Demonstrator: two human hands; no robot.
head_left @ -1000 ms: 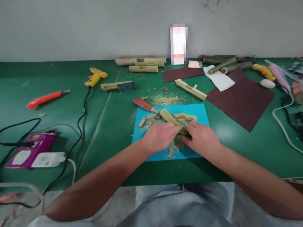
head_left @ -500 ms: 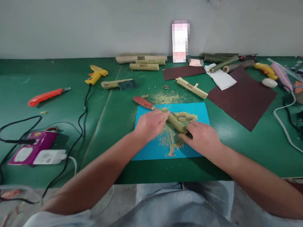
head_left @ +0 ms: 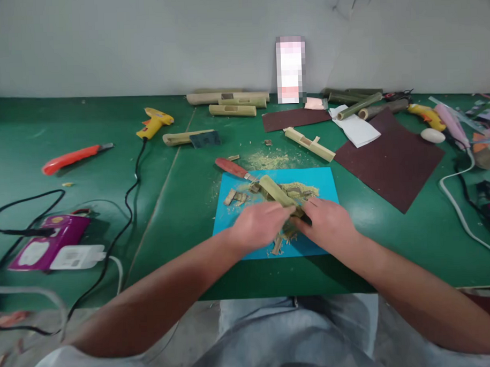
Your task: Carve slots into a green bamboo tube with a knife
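Observation:
A short bamboo tube (head_left: pixel 275 190) slants over a blue sheet (head_left: pixel 226 232) strewn with shavings and chips. My right hand (head_left: pixel 330 220) is closed around its near end. My left hand (head_left: pixel 262 224) has its fingers pressed together on the tube close to my right fingers. Whether anything thin lies under the left fingertips is hidden. Just beyond the tube's far end rests a wooden-handled tool (head_left: pixel 232 168), its metal end over the sheet. Sawdust (head_left: pixel 268 161) is scattered behind the sheet, and brown chips (head_left: pixel 234 197) lie on its left part.
Cut bamboo pieces (head_left: pixel 310 144) lie farther back, several along the wall. Brown sandpaper-like sheets (head_left: pixel 391 162) are at right. On the left are a yellow glue gun (head_left: pixel 156 122), an orange-red cutter knife (head_left: pixel 73 159), and a purple power strip (head_left: pixel 70 235) with cords.
My left hand has slid along the bamboo tube from its far end to its near end, uncovering the chips on the sheet. My right hand stays at the near end.

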